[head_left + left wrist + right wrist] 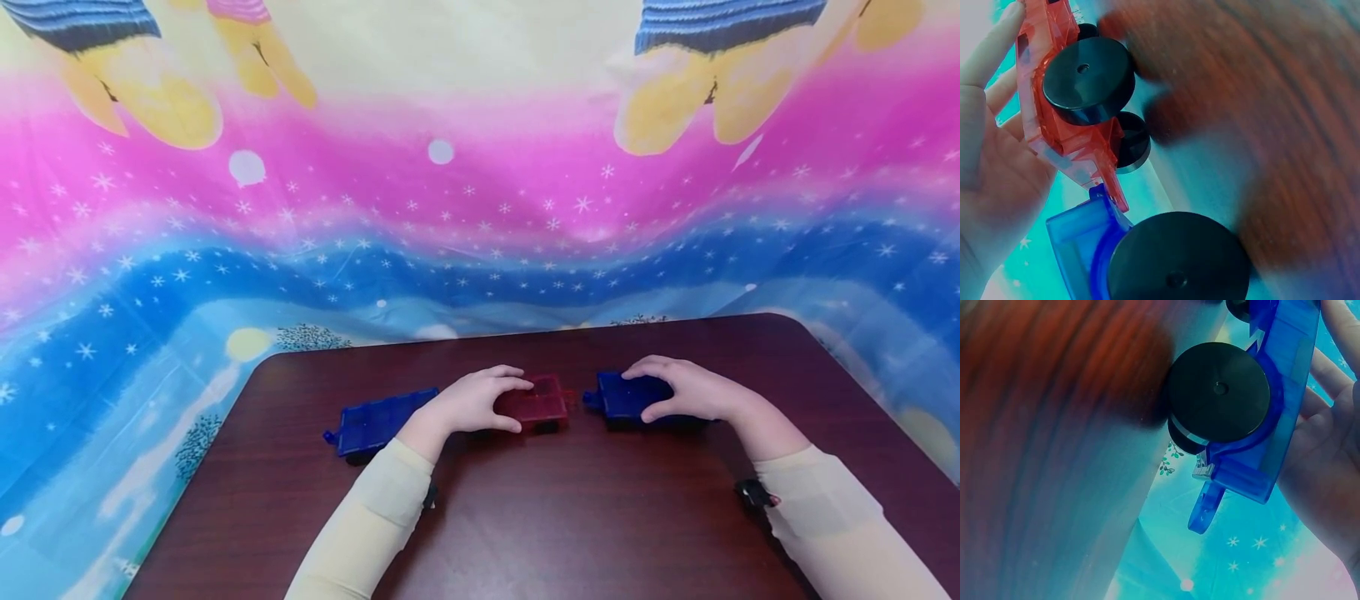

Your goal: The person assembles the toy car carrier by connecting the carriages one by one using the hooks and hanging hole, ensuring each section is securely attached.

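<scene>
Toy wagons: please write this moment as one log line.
left hand: grips red wagon | right hand: grips rightmost blue wagon | held wagons: apart

Red car (546, 406) between two blue cars (384, 423) (621, 397)

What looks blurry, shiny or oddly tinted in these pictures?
Head view: a pale sheen on the table; left wrist view: a teal cast, blurry dark reflections beside the crisper red toy wagon; right wrist view: a similar cast, the tabletop smeared, the blue toy wagon sharper.
</scene>
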Demonstrator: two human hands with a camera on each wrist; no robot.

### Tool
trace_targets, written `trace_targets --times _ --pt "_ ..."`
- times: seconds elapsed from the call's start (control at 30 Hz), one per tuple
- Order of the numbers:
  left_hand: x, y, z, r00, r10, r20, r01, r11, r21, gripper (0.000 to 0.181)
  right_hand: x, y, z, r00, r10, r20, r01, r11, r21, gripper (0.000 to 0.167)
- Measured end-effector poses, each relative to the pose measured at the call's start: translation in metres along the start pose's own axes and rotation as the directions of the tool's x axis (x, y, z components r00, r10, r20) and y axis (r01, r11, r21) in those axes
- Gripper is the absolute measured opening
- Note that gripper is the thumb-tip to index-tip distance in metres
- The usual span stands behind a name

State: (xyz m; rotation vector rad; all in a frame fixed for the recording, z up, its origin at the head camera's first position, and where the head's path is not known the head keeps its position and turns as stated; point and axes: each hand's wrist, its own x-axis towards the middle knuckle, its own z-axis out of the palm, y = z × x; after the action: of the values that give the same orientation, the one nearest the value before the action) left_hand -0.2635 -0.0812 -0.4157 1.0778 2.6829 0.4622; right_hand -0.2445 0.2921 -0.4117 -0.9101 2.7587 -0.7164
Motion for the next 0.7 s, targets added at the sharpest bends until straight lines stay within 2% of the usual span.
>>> trace_targets --times 0.17,0.47,0.7 --pt "0.0000 0.0009 -0.0001 1.000 -0.007 -0.001 0.007 1.000 0.010 0.065 0.0006 -0.0009 0.0007 1.000 -0.007 -0.002 0.007 1.000 0.002 0.059" --pt "0.0000 0.0020 -0.0002 0.999 0.015 -0.030 -0.014 0.999 0.043 0.060 0.0025 -0.0035 0.0008 1.000 -0.005 0.003 0.005 1.000 0.003 0.060" --pt "-0.0011 0.0004 0.0008 0.999 0.017 -0.046 -0.016 1.000 0.016 0.061 0.0031 -0.0031 0.0010 1.000 -0.011 0.005 0.011 1.000 -0.001 0.060"
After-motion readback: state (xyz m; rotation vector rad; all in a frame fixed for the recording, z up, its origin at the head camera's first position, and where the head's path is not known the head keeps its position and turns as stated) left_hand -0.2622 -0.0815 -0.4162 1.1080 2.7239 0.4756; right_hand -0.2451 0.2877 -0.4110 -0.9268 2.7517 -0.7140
